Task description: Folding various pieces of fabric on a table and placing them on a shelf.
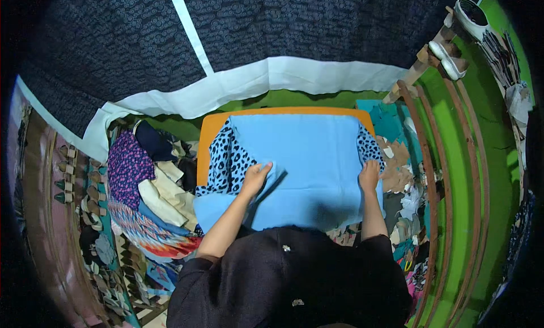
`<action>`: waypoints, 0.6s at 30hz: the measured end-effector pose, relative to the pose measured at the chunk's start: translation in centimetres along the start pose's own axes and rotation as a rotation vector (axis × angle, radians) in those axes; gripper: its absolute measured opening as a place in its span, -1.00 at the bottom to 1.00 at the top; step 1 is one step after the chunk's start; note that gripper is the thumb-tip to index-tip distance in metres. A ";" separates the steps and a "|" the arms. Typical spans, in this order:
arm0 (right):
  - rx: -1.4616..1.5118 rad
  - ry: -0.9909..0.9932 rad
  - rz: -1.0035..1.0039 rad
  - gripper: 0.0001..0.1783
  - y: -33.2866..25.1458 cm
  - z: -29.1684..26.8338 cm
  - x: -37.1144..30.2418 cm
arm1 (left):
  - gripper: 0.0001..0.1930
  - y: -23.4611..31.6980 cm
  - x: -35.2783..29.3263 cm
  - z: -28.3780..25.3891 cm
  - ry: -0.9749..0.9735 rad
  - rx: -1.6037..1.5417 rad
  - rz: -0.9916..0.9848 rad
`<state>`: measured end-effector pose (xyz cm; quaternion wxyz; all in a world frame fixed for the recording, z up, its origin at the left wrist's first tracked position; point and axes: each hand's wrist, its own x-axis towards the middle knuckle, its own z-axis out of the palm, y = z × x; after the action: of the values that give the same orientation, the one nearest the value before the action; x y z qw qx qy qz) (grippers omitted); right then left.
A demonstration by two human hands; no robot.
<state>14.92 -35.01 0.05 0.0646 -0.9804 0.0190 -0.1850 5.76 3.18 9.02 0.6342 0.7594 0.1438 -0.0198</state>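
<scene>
A large light blue cloth (306, 152) lies over an orange tabletop (283, 110), with its far edge near the table's far rim. Black-spotted blue fabric (229, 158) shows in folds along its left side, and a smaller spotted patch appears at its right edge. My left hand (256, 179) is closed on a raised fold of the blue cloth left of the middle, thumb on top. At the cloth's right edge, just below the spotted patch, my right hand (369, 176) is closed on the fabric. The cloth's near edge is partly hidden by my body.
Left of the table is a heap of fabrics, with a purple floral cloth (129, 161) and cream pieces (167, 197). Scraps (399, 169) lie to the right, beside wooden rails (470, 175) along a green wall. White shoes (449, 60) sit upper right. A dark patterned curtain (306, 27) hangs beyond.
</scene>
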 end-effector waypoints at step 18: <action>1.436 -0.126 0.114 -0.86 -27.8 -9.9 -6.9 | -0.75 1.6 -5.9 0.6 0.207 -0.111 0.236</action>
<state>5.24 -8.27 10.43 0.7034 -0.7024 -0.0600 -0.0911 0.61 1.15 11.72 0.6549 0.7328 0.1192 0.1412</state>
